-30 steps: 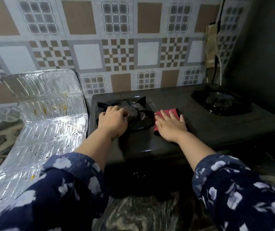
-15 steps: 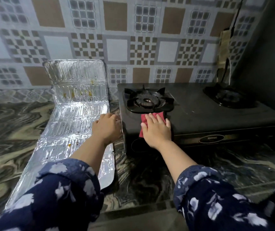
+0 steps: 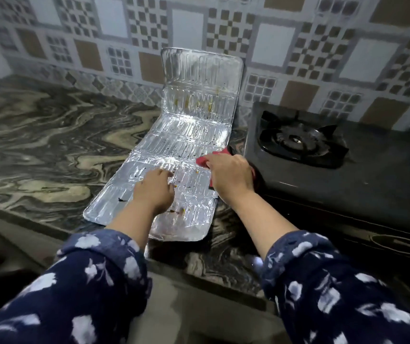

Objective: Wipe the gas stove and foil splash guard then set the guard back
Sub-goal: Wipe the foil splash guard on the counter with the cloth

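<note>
The foil splash guard (image 3: 181, 150) lies unfolded on the marble counter, its far panel leaning up against the tiled wall; brown and yellow specks dot it. My left hand (image 3: 155, 191) rests on the guard's middle panel with fingers spread forward. My right hand (image 3: 231, 176) grips a red cloth (image 3: 205, 158) at the guard's right edge, right beside the stove. The black gas stove (image 3: 323, 175) sits to the right with its left burner (image 3: 298, 142) in view.
A marble-patterned counter (image 3: 50, 145) stretches to the left of the guard. The patterned tile wall (image 3: 199, 28) runs behind everything. The counter's front edge (image 3: 37, 224) crosses below the guard. The stove's front panel (image 3: 347, 234) faces me at right.
My right hand has carried the red cloth off the stove's front left onto the guard's right edge. My left hand has moved from the stove's side onto the foil. The view has swung left.
</note>
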`<state>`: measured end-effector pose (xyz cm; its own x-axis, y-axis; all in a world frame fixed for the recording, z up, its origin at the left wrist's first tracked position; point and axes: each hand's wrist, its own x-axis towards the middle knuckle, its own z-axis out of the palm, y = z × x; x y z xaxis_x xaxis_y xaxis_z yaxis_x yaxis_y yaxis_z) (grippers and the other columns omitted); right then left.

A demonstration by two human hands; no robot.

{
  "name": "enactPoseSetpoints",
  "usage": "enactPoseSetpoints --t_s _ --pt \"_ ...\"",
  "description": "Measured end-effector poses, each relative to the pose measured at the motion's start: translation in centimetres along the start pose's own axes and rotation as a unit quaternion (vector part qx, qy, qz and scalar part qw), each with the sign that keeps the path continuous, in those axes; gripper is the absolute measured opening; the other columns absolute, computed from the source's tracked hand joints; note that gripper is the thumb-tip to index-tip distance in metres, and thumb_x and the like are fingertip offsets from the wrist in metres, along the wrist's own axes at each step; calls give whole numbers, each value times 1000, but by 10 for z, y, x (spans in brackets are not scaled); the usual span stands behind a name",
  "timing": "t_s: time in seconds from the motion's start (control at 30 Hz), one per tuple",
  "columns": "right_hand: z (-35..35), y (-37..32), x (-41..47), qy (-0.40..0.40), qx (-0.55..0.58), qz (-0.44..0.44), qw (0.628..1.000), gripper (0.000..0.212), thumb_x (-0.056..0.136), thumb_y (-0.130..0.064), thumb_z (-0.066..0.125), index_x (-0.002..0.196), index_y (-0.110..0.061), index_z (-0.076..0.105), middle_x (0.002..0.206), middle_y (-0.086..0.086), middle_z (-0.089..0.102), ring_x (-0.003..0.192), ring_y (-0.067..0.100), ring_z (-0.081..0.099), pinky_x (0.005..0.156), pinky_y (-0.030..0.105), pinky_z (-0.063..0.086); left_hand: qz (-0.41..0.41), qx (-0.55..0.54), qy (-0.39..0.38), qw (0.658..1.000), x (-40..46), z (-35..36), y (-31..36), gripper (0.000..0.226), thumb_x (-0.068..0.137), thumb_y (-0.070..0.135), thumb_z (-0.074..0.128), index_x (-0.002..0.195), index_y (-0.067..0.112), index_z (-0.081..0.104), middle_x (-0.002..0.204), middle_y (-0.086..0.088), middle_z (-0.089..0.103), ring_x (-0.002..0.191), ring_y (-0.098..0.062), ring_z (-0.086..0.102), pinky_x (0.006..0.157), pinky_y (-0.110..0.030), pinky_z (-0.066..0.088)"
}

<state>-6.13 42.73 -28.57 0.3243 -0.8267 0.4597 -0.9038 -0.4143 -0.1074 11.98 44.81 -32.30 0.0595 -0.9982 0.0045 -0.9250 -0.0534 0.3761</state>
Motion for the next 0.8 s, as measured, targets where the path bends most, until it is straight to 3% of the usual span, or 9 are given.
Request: enactPoseSetpoints --t_s 0.13,0.2,0.27,0.33,0.43,0.53,0.63,0.8 --pt "40 -28 -12 -112 14 -120 986 29 87 -16 57 116 -20 59 116 -2 67 112 19 59 88 36 36 -95 14 20 995 -25 21 -37 46 89 25 49 133 12 45 142 -11 43 131 -31 40 107 -46 35" --pt "70 -41 -28 -169 50 -187 966 31 81 -25 67 112 -23 61 115 -3 68 114 19 59 86 35 37 -145 35 14 989 -40 36 -50 54 89 27 49 138 9 36 152 -11 29 139 -31 28 113 -47 27" --pt "98 -50 -48 -244 99 -238 935 34 91 -31 53 125 -26 57 133 -1 59 130 20 48 97 39 34 -193 37 3 981 -52 52 -60 62 92 31 45 145 10 22 159 -9 11 147 -26 9 118 -50 13" --pt "113 -49 -60 -315 111 -251 908 48 96 -40 29 143 -32 37 155 -5 31 146 18 20 114 47 12 -225 30 3 974 -60 64 -66 66 94 33 40 150 12 11 161 -5 0 149 -22 -4 118 -54 4" --pt "113 -38 -48 -314 84 -286 901 59 88 -55 13 144 -44 26 160 -8 10 148 17 2 114 52 -8 -249 33 17 968 -61 69 -72 66 97 36 32 151 10 4 161 -6 -7 148 -22 -11 117 -56 -2" --pt "114 -35 -41 -329 69 -310 889 65 84 -60 7 146 -44 22 160 -6 8 149 19 1 117 54 -4 -288 40 42 956 -49 66 -77 67 98 37 25 150 4 -1 161 -10 -11 148 -24 -15 116 -56 -6" --pt "123 -37 -51 -305 81 -287 904 57 89 -56 11 144 -47 21 160 -5 10 149 21 3 117 55 3 -293 55 49 953 -32 63 -88 69 98 40 22 149 1 -2 160 -13 -11 147 -26 -16 117 -55 -7" --pt "128 -37 -45 -310 78 -263 910 52 91 -57 17 142 -54 13 160 -8 5 148 16 -4 117 49 -7 -288 64 41 955 -8 57 -114 70 98 43 20 149 -1 1 161 -14 -6 148 -26 -11 117 -57 -3"
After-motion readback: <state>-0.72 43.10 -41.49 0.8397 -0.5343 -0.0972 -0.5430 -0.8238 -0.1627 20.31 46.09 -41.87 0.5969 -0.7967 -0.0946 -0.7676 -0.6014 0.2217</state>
